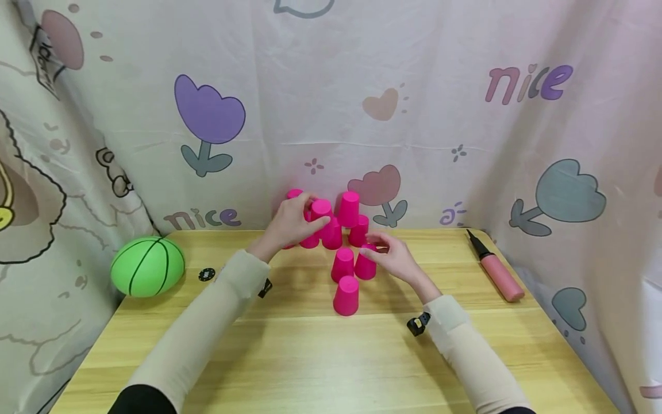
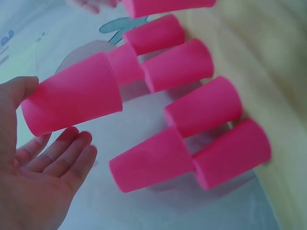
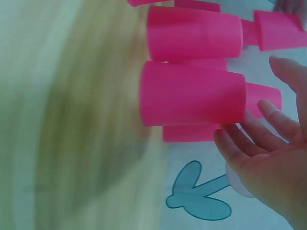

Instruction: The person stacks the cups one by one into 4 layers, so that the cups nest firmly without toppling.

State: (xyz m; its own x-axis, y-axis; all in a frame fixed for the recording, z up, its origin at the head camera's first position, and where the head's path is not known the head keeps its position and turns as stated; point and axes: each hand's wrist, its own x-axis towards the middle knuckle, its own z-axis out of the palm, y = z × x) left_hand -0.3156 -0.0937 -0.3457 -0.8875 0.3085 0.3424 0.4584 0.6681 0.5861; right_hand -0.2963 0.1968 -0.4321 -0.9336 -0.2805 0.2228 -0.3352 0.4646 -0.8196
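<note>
Pinched between thumb and fingers of my left hand [image 1: 287,225] is an upside-down pink plastic cup [image 2: 72,96], near the stacked cups at the back. Its other fingers spread below the cup in the left wrist view. Behind, one pink cup [image 2: 151,160] stands on two others; to the right another upper cup [image 1: 349,209] rests on lower cups [image 1: 358,231]. My right hand [image 1: 395,257] is at a front cup [image 3: 192,93], thumb apart from it and fingers loosely bent by its top. Whether those fingertips touch it, I cannot tell.
Two more upside-down cups, a left one [image 1: 343,264] and a nearer one [image 1: 346,296], stand in front. A green ball [image 1: 147,267] and a black chip [image 1: 207,274] lie left on the wooden table [image 1: 331,362]. A pink pump [image 1: 501,278] lies right. Patterned curtain [image 1: 320,115] hangs behind.
</note>
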